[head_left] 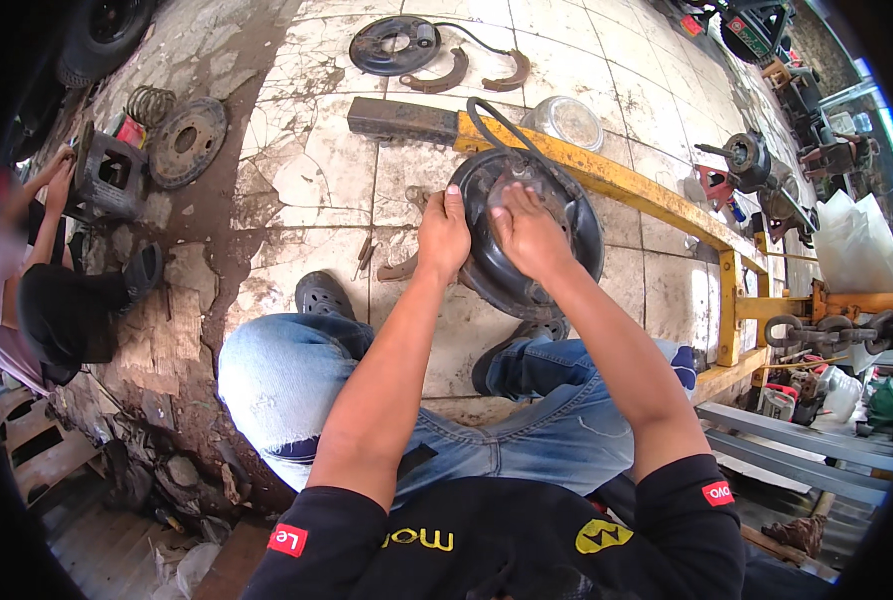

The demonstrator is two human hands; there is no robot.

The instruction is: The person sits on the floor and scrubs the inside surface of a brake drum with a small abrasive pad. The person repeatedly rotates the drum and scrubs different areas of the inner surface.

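A black brake backing plate [578,235], round and dished, stands tilted in front of me between my shins. Its black cable [526,140] loops up from the upper part. My left hand [443,232] grips the plate's left edge, thumb toward me and fingers mostly hidden. My right hand [532,232] lies on the plate's face with fingers stretched out. A curved brown brake shoe [400,270] lies on the floor, partly hidden by my left wrist. Beyond the plate, a second backing plate [371,47] with a cable lies near two brake shoes [446,76] [511,72].
A yellow steel jack frame [606,170] runs from beyond the plate to the right. Next to it sits a round clear lid or container [566,122]. On the left, a person [66,300] sits near a grey stool [109,175] and a rusty wheel disc [188,143]. Chain links [831,333] hang at right.
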